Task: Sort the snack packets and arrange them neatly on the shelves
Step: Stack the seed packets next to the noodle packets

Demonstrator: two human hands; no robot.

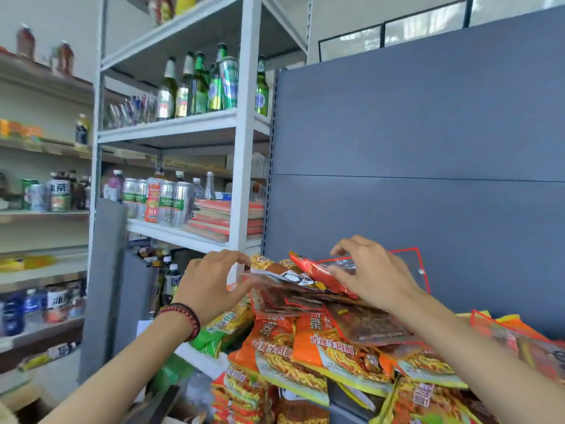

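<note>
Several flat snack packets lie on top of the heap of noodle bags, long axis running left to right, spanning both grips; our left grip pinches their left end, our right grip pinches the red packet on top.

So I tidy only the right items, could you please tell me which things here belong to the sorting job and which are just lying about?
Belong: red crinkled foil packet, flat clear packets of brown snack, orange plastic noodle packets, green plastic packets, left hand, right hand.
Lying about: green glass bottles, silver metal cans, stacked red notebooks.
</note>
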